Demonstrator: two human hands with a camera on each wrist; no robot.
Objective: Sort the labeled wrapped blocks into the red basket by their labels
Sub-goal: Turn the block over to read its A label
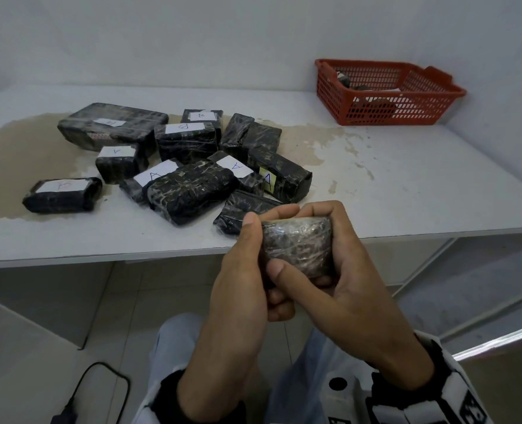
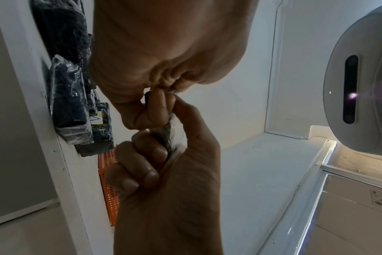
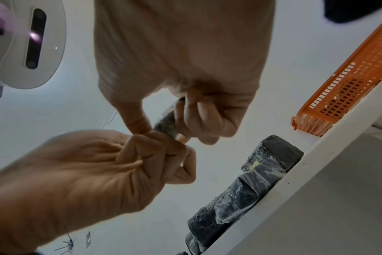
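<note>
Head view: we hold one wrapped block (image 1: pixel 296 246) off the table's (image 1: pixel 406 185) near edge, left hand (image 1: pixel 241 280) and right hand (image 1: pixel 345 286) both curled round it. More wrapped blocks (image 1: pixel 189 191) lie piled left; the red basket (image 1: pixel 388 93) sits far right.

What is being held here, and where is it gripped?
A wrapped block, held by both hands: left hand on its left side, right hand round its right side.

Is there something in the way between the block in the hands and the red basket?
Nothing visible does. The wrapped block is held by both hands at the table's near edge; the bare tabletop lies between it and the red basket. The pile sits left.
</note>
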